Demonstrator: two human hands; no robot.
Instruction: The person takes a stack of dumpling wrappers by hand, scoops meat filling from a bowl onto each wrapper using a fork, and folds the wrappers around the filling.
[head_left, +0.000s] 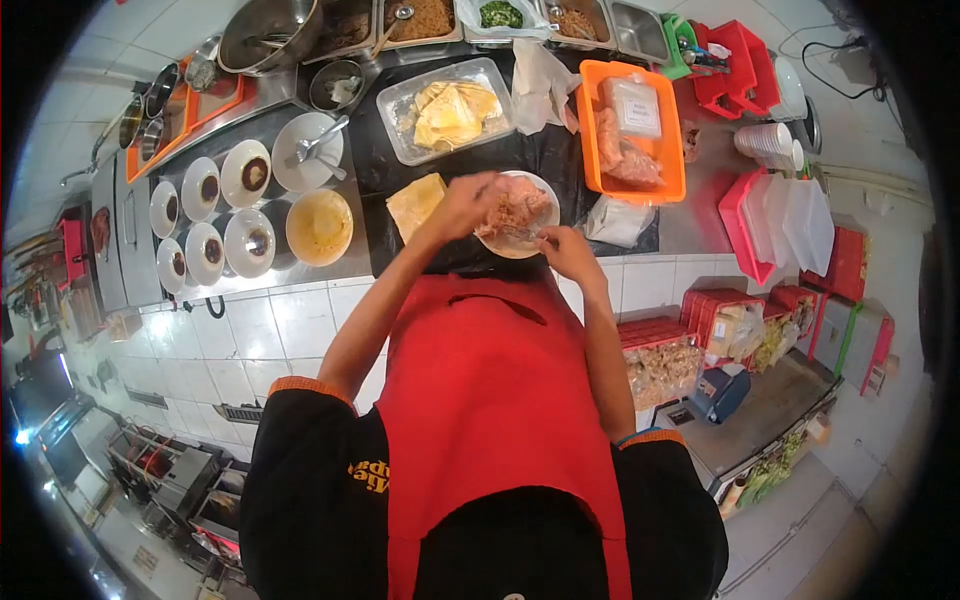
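Note:
In front of the red apron, a white bowl (548, 190) holds pinkish-brown minced meat (516, 208). My left hand (472, 204) is over the bowl's left side, blurred by motion, so its fingers and anything in them are unclear. At the lower right rim is my right hand (568, 250), its fingers pinched together. What they hold, possibly a thin utensil handle, is too small to make out. A stack of yellow square wrappers (414, 204) lies left of the bowl, beside my left forearm. More yellow wrappers (450, 112) sit in a clear plastic tray (398, 142) behind.
To the right, an orange basket (588, 130) holds bagged pink meat. Several white bowls with dark sauce (248, 240) stand at left, beside a bowl of yellow liquid (320, 228). A plate (300, 130) bears utensils. Metal food pans (418, 22) line the back.

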